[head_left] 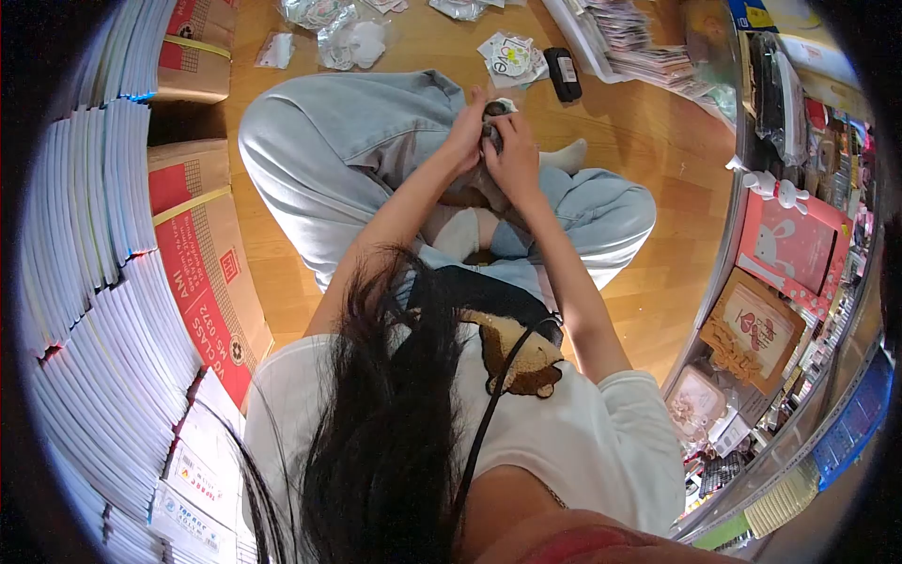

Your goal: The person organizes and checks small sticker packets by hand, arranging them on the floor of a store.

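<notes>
Both of my hands meet above my crossed legs, near the top centre of the head view. My left hand point(467, 133) has its fingers wrapped round one side of a small dark object point(493, 120). From the other side my right hand point(513, 155) closes on the same object, which is mostly covered by the fingers and too small to name. Just beyond the hands, a clear bag with a white "Love" sticker point(511, 62) lies on the wooden floor. A black case with a white label point(566, 75) is beside it.
Stacked books point(75, 188) and cardboard boxes point(202, 273) line the left side. Plastic bags of stickers point(352, 45) lie on the floor ahead. A white tray of cards point(587, 42) stands ahead right. Shelves at right hold a pink bunny frame point(789, 246) and a brown frame point(752, 329).
</notes>
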`<state>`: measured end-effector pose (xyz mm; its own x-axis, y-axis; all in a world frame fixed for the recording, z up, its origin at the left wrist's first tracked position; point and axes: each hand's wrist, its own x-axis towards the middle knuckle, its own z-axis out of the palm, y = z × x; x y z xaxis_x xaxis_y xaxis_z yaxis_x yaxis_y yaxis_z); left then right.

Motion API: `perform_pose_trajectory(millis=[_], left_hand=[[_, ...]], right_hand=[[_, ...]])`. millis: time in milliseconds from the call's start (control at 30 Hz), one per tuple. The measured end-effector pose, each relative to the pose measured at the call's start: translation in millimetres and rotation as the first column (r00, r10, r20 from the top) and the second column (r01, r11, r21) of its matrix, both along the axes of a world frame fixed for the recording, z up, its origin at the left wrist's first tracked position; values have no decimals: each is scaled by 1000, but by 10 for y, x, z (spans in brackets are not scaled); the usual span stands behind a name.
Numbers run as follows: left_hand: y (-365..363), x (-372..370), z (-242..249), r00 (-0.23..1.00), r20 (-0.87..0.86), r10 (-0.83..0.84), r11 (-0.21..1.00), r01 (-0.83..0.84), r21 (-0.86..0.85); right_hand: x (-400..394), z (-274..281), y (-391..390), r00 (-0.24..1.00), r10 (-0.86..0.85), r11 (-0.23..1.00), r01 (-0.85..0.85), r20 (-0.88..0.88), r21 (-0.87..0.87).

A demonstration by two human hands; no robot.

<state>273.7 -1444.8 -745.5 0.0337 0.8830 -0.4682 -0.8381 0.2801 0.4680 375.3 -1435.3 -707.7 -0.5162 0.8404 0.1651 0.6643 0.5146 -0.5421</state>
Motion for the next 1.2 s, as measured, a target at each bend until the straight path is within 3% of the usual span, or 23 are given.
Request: perform_pose_trajectory(millis=[100, 167, 200, 267, 300, 333, 400, 433, 533, 700, 767, 833, 900, 967, 1067, 1133, 1167, 1200], left_hand=[[-9, 43, 197, 979, -194, 66, 996, -53, 73], [-13, 64, 211, 991, -90, 95, 995, -96, -14], [-12, 60, 212, 993, -38, 116, 991, -118, -57], [-66, 44, 194, 943, -307, -130, 991, 114, -69], [-119, 55, 182, 867, -429, -252, 968, 231, -102], [-126, 136, 160, 902, -405, -150, 988, 155, -21], [-114, 89, 65, 884, -401, -242, 969, 245, -45], [-92, 74, 66, 876, -392, -281, 958, 282, -56], [-42, 77, 128, 992, -86, -98, 993, 91, -72], [-51, 83, 130, 968, -231, -101, 995, 93, -47], [-44, 121, 87, 980, -193, -54, 999, 52, -16], [-55, 143, -46, 930, -333, -155, 987, 158, -18], [-121, 61, 20, 859, -410, -307, 947, 320, -36], [-96, 69, -244, 870, -391, -300, 949, 313, -32], [-90, 49, -140, 964, -179, -195, 981, 190, -44], [-78, 46, -118, 995, 21, -96, 994, 97, -58], [-83, 42, -98, 997, 68, -37, 998, 40, -45], [-77, 18, -38, 993, 113, 21, 999, -17, -33]], right_hand=[[-20, 36, 134, 984, 56, 984, -83, 169, 158], [-135, 102, 240, 973, 33, 975, -81, 230, 205], [-169, 57, 340, 979, -74, 986, 43, 190, 163], [-206, -42, 612, 949, -286, 958, 279, 134, 62], [-167, -139, 695, 951, -301, 950, 306, 71, -70], [-90, -304, 748, 944, -329, 925, 323, 6, -202], [65, -643, 714, 895, -424, 845, 336, -139, -415], [61, -567, 621, 912, -387, 885, 325, -138, -335], [101, -335, 29, 962, -261, 959, 248, -83, -135], [12, -107, -2, 977, -94, 989, 70, 191, 127], [-63, -67, 191, 975, -108, 984, 77, 192, 161], [-110, -118, 415, 968, -141, 967, 89, 209, 241], [-87, -194, 601, 961, -243, 956, 260, 129, -136], [-7, -348, 679, 920, -390, 737, 337, 38, -586], [82, -365, 381, 857, -493, 663, 259, -150, -702], [16, -283, 135, 936, -258, 952, 203, -239, -230], [-29, -237, 17, 964, -129, 989, 142, -231, 41], [-76, -184, -83, 988, -87, 991, 98, -127, 88]])
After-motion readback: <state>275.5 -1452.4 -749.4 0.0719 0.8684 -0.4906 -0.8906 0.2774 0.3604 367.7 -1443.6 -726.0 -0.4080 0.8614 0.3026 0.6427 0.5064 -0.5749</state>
